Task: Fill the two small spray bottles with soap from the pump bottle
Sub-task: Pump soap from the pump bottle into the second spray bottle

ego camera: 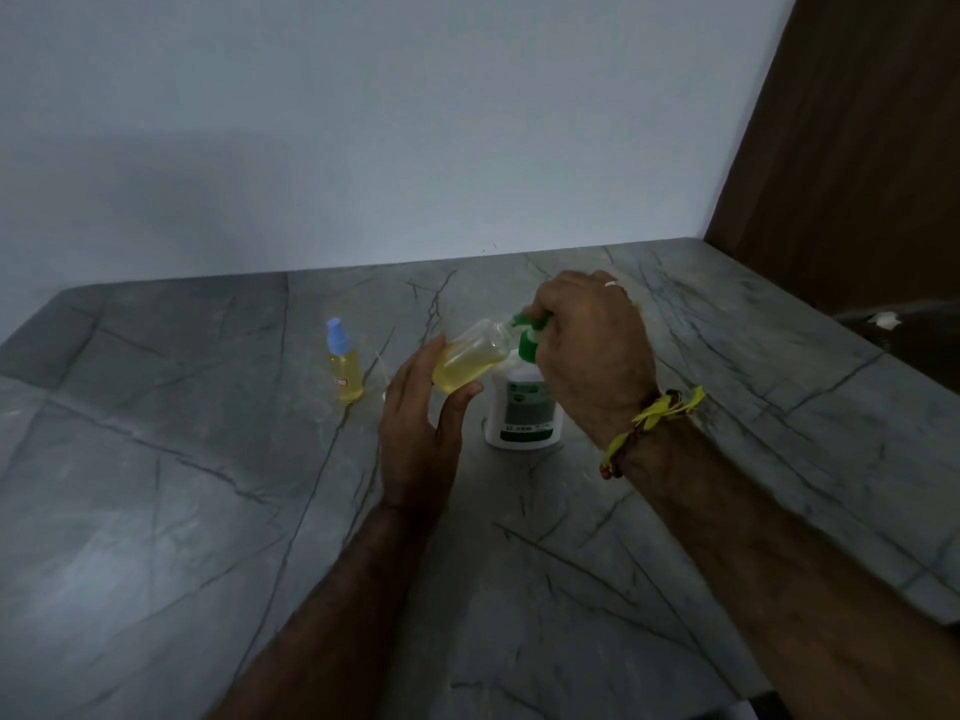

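Observation:
My left hand (418,433) holds a small clear spray bottle (470,361) without its cap, tilted with its mouth up against the green nozzle. It is part full of yellow soap. My right hand (592,350) is closed over the green pump head (527,337) of the white pump bottle (524,413), which stands upright on the grey counter (208,511). A second small spray bottle (347,368), with a blue cap and yellow liquid inside, stands upright to the left, apart from both hands.
A white wall runs along the counter's back edge. A dark wooden panel (841,148) rises at the right. The counter's right edge drops off near a dark object with a white scrap (885,320).

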